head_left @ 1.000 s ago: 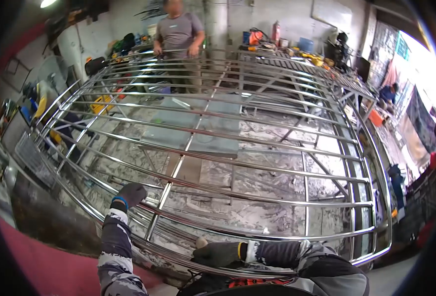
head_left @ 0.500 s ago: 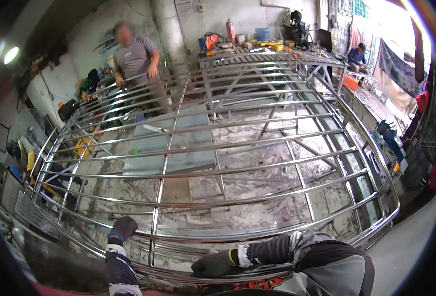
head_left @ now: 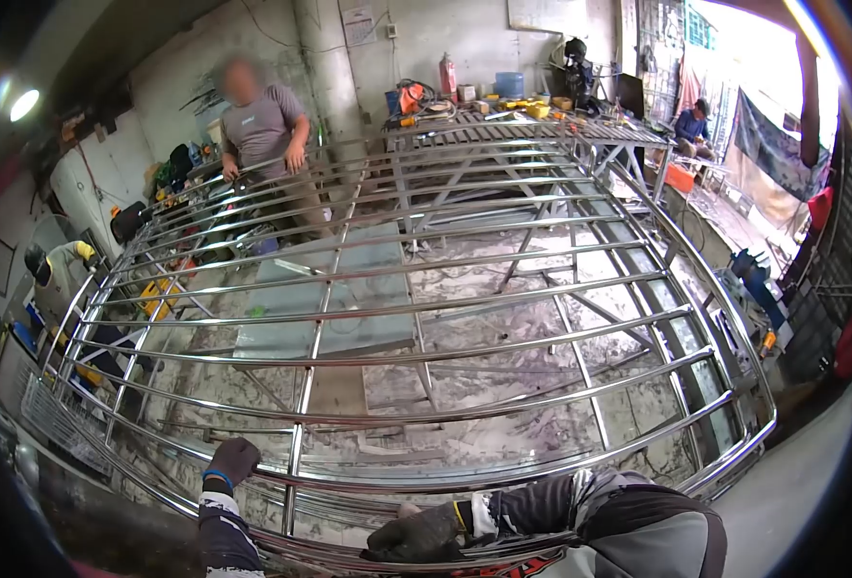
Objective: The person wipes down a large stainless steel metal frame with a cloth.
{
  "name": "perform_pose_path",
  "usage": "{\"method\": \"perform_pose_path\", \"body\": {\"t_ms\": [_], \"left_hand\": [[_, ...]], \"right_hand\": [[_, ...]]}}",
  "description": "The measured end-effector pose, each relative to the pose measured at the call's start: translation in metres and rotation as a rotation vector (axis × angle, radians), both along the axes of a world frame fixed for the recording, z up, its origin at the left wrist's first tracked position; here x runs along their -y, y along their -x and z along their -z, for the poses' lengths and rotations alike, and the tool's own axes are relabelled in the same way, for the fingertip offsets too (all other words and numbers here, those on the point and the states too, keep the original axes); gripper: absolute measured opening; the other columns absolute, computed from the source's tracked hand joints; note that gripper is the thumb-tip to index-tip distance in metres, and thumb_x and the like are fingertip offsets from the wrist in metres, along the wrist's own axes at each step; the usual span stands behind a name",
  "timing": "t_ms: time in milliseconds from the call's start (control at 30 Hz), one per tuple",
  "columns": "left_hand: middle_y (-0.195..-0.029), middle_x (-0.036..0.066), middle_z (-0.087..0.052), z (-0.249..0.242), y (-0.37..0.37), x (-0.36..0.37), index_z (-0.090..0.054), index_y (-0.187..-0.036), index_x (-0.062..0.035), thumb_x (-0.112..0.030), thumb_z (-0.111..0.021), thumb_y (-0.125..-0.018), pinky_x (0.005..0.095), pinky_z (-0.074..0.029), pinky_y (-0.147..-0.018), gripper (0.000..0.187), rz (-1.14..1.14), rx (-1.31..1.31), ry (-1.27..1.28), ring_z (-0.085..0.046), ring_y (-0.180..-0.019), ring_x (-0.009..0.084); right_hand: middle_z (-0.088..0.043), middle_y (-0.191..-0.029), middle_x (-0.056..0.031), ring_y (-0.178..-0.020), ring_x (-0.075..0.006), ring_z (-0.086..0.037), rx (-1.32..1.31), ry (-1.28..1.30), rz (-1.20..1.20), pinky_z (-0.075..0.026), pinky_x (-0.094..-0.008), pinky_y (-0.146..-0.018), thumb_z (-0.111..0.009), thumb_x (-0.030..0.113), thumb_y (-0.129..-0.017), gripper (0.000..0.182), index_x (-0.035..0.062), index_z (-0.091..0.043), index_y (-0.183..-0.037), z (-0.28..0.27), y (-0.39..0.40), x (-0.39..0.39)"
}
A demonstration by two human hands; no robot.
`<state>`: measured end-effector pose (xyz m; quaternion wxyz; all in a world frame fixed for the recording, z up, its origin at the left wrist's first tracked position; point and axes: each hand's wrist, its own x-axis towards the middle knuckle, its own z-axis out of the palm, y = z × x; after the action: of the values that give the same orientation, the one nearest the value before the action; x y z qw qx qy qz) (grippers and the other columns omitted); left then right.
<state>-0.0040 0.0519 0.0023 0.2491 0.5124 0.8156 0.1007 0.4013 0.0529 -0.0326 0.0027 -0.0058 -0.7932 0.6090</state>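
A large frame of shiny metal tubes [head_left: 503,345] spreads across the view, its long bars running left to right. At its near edge, left of the centre, my left hand [head_left: 232,460] in a dark glove is closed round a tube. My right hand [head_left: 414,536], also in a dark glove, lies low over the nearest tubes, right of my left hand. Its fingers are bunched and dark, and what they hold cannot be made out. A long upright tube [head_left: 296,448] crosses the bars between my two hands.
A person [head_left: 262,125] stands behind the frame's far left side. Another person [head_left: 60,275] bends at the left edge, and one [head_left: 693,130] sits at the far right. A workbench [head_left: 532,128] with tools stands at the back. A grey sheet [head_left: 368,323] lies beneath the bars.
The frame appears slightly shifted left and down. My left hand has moved slightly left, and my right hand slightly left and down. The person at the left edge has raised an arm.
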Motion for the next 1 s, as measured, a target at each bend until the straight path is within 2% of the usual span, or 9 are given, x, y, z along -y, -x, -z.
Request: {"method": "perform_pose_path", "body": {"t_ms": [200,333,400,533,567,667,733,933,1000], "left_hand": [[-0.072,0.015,-0.071,0.004,0.004,0.0,-0.074,-0.085,0.0014,-0.025,-0.062,-0.084,0.0377,-0.055,-0.066,0.029,-0.03,0.053,0.034,-0.07,-0.065,0.0239],[-0.07,0.014,-0.07,0.033,0.026,0.0,-0.073,-0.084,0.0014,-0.025,-0.061,-0.085,0.0371,-0.054,-0.064,0.029,-0.042,0.105,-0.072,-0.069,-0.064,0.0233],[-0.07,0.014,-0.069,0.028,0.024,-0.001,-0.073,-0.084,0.0015,-0.025,-0.061,-0.085,0.037,-0.054,-0.063,0.029,-0.057,0.123,-0.038,-0.069,-0.063,0.0233],[-0.07,0.014,-0.069,0.026,0.02,0.001,-0.072,-0.083,0.002,-0.026,-0.06,-0.085,0.0369,-0.053,-0.062,0.03,-0.104,0.171,-0.017,-0.068,-0.062,0.0238],[-0.071,0.015,-0.07,0.027,0.023,0.001,-0.072,-0.085,0.0019,-0.027,-0.06,-0.085,0.0374,-0.054,-0.063,0.031,-0.097,0.163,-0.003,-0.069,-0.063,0.0241],[-0.073,0.016,-0.071,0.008,0.008,0.002,-0.073,-0.087,0.0017,-0.028,-0.059,-0.085,0.0382,-0.054,-0.065,0.033,-0.011,0.019,-0.008,-0.069,-0.064,0.0247],[-0.073,0.016,-0.071,0.009,0.009,0.002,-0.073,-0.085,0.0014,-0.03,-0.06,-0.085,0.039,-0.054,-0.067,0.033,0.002,-0.021,-0.003,-0.07,-0.065,0.0255],[-0.069,0.014,-0.07,0.009,0.007,0.003,-0.074,-0.081,0.0008,-0.03,-0.062,-0.084,0.0386,-0.054,-0.066,0.033,-0.056,0.09,-0.024,-0.069,-0.064,0.0246],[-0.073,0.014,-0.071,-0.003,-0.005,0.004,-0.074,-0.088,0.0014,-0.03,-0.062,-0.086,0.0391,-0.054,-0.065,0.034,-0.07,0.091,-0.015,-0.068,-0.063,0.0243]], "right_hand": [[-0.061,-0.076,-0.013,-0.07,-0.0259,-0.057,-0.007,0.038,0.106,-0.045,-0.0443,-0.07,-0.051,0.028,-0.103,0.027,0.0098,-0.058,-0.085,-0.008,-0.008,0.008],[-0.069,-0.087,-0.0116,-0.083,-0.0282,-0.063,0.08,-0.035,0.065,-0.044,-0.0468,-0.078,-0.053,0.029,-0.099,0.02,0.011,-0.063,-0.096,-0.048,-0.012,0.0],[-0.067,-0.095,-0.0207,-0.091,-0.0344,-0.064,0.147,-0.159,-0.179,-0.049,-0.0469,-0.084,-0.05,0.03,-0.1,0.033,-0.0015,-0.061,-0.101,-0.025,0.006,-0.013],[-0.066,-0.093,-0.0225,-0.088,-0.0375,-0.064,0.074,-0.369,-0.109,-0.047,-0.0473,-0.08,-0.053,0.03,-0.1,0.032,-0.0008,-0.06,-0.101,0.009,0.026,0.0],[-0.065,-0.093,-0.0224,-0.085,-0.0382,-0.062,0.02,-0.26,-0.143,-0.048,-0.0477,-0.079,-0.055,0.027,-0.098,0.029,-0.0014,-0.06,-0.101,0.018,0.027,-0.003],[-0.063,-0.085,-0.0147,-0.08,-0.0239,-0.059,-0.052,0.346,-0.38,-0.048,-0.0423,-0.077,-0.062,0.022,-0.093,0.023,-0.0008,-0.06,-0.096,0.014,0.012,-0.018],[-0.058,-0.078,-0.0068,-0.076,-0.0172,-0.053,-0.06,0.274,-0.276,-0.045,-0.0389,-0.072,-0.062,0.014,-0.09,0.014,0.0012,-0.059,-0.089,0.01,0.007,-0.015],[-0.053,-0.075,-0.0074,-0.074,-0.0187,-0.05,-0.172,0.298,-0.291,-0.043,-0.0377,-0.071,-0.055,0.009,-0.094,0.01,0.0017,-0.055,-0.086,0.022,0.008,-0.01],[-0.062,-0.085,-0.0104,-0.084,-0.0189,-0.055,-0.146,0.186,-0.374,-0.046,-0.0385,-0.079,-0.049,0.017,-0.098,0.023,-0.002,-0.061,-0.103,0.008,0.013,-0.018]]}}
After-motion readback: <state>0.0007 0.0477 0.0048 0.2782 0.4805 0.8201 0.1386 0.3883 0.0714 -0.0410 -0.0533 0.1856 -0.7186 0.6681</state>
